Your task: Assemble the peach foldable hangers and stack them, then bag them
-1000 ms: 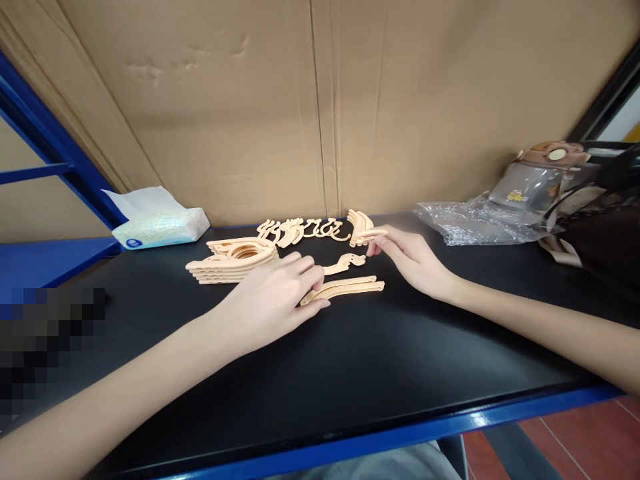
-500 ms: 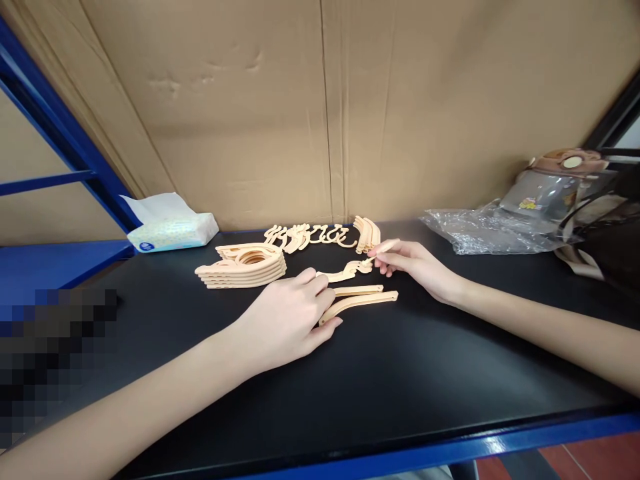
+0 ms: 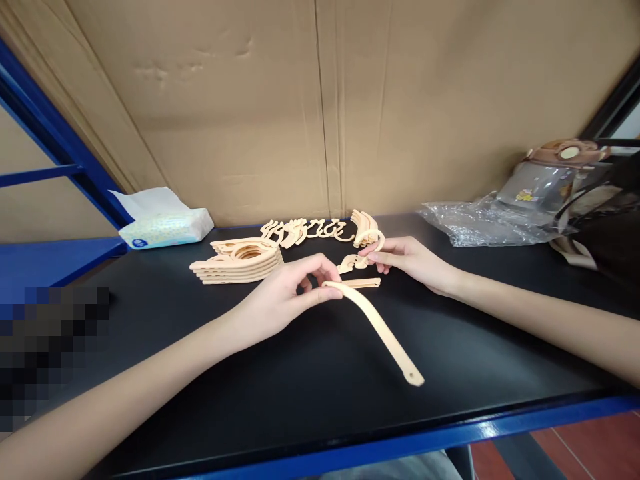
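My left hand [image 3: 300, 287] pinches one end of a curved beige plastic hanger arm [image 3: 383, 330]; its far end, with a small hole, points toward the table's front edge. In my right hand [image 3: 395, 257] is a beige hanger hook [image 3: 381, 239], its curve rising above the fingers. Just below that hand, between the two hands, lies a wavy hanger piece [image 3: 349, 263], partly hidden by the fingers. Another straight hanger arm [image 3: 365, 283] rests on the table behind my left fingertips. To the left sits a stack of beige hanger parts [image 3: 235, 270].
At the back lie several loose hooks [image 3: 315, 230] and a bundle of curved arms [image 3: 364, 223]. A tissue pack [image 3: 167, 227] is at the back left. Crumpled clear plastic [image 3: 470, 223], a bottle [image 3: 540, 180] and a dark bag [image 3: 610, 220] occupy the right side of the black table [image 3: 280, 400].
My left hand has picked up one hanger arm and swung its free end toward the front edge. The hook in my right hand has turned, its curve now facing up.
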